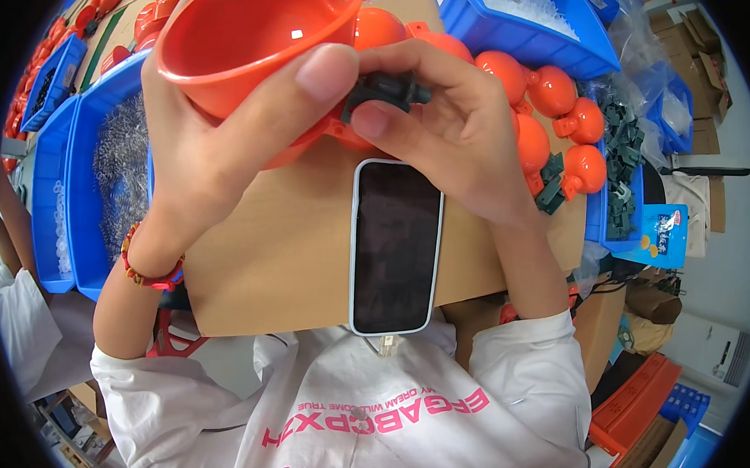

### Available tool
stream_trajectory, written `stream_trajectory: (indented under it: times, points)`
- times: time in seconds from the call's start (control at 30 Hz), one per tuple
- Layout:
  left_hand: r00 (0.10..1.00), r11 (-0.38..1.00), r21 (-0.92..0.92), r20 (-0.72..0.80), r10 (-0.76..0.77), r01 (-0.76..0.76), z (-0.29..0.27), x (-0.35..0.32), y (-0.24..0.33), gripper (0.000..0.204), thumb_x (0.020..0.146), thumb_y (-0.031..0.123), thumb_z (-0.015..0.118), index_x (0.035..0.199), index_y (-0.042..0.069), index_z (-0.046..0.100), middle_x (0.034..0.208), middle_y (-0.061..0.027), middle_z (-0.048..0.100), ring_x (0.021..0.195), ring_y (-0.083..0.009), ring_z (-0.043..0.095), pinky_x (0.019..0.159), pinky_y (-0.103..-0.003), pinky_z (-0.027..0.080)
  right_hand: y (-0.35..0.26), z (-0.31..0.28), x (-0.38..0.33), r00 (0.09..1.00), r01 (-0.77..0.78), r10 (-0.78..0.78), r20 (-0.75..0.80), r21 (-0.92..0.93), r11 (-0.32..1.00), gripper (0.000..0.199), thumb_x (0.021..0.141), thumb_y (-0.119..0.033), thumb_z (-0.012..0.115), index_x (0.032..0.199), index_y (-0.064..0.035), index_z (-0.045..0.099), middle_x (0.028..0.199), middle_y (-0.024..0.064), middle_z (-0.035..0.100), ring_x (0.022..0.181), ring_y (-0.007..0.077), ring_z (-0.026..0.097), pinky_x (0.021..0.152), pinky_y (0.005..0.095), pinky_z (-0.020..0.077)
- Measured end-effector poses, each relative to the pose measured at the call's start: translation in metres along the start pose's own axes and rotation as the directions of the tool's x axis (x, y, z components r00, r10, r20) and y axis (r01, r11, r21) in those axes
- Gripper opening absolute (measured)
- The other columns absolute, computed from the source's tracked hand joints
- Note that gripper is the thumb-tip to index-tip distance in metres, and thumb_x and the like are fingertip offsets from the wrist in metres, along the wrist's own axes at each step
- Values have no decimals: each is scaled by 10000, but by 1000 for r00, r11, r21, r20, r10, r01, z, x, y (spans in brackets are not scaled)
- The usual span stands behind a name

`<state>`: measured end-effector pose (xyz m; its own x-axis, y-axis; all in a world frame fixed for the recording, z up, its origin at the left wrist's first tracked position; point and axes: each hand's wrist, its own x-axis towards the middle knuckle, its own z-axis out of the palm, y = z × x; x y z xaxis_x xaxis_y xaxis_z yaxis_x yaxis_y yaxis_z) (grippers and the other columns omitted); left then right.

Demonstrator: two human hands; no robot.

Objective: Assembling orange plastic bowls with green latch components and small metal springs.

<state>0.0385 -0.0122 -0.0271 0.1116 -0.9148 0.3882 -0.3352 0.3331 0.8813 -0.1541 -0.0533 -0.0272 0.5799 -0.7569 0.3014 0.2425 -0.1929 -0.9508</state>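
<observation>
An orange-red plastic cup [250, 36] is tipped in my left hand [198, 155], its wide mouth facing up and toward me. The left fingers wrap its far side, and the thumb presses near the right end of the rim. At that side, my right hand [463, 129] pinches a dark green plastic clip [390, 91] between thumb and forefinger. The clip meets the cup's edge, though my thumbs partly hide the contact. Below both hands a phone [395, 243] with a pale case lies on the cardboard-covered tabletop [265, 263].
On the left stands a blue bin [82, 196] of small metal springs. Several round orange-red parts [553, 91] lie to the right, beside a blue bin [595, 214] of dark green clips. A blue bin [517, 35] of clear pieces sits at the back. Another person's white sleeve [19, 327] shows far left.
</observation>
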Motion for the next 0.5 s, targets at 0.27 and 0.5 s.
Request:
stream_trajectory:
  times: [0.27, 0.5]
  points:
    - [994, 999, -1, -105, 34, -34, 6, 1, 1, 500, 807, 339, 549, 1128, -39, 488, 1005, -106, 593, 903, -168, 574, 772, -280, 457, 4, 2, -5, 1000, 11, -11, 2, -44, 999, 277, 786, -61, 625, 1044, 4, 548, 951, 72, 602, 819, 112, 603, 649, 209, 480]
    - [996, 999, -4, -84, 41, -41, 10, 3, -2, 503, 798, 310, 543, 1156, -35, 463, 987, -110, 596, 882, -171, 583, 764, -275, 460, 14, 2, -4, 981, 196, -193, 38, -236, 952, 333, 736, -64, 657, 1049, -31, 549, 975, 97, 605, 854, 184, 614, 691, 278, 500]
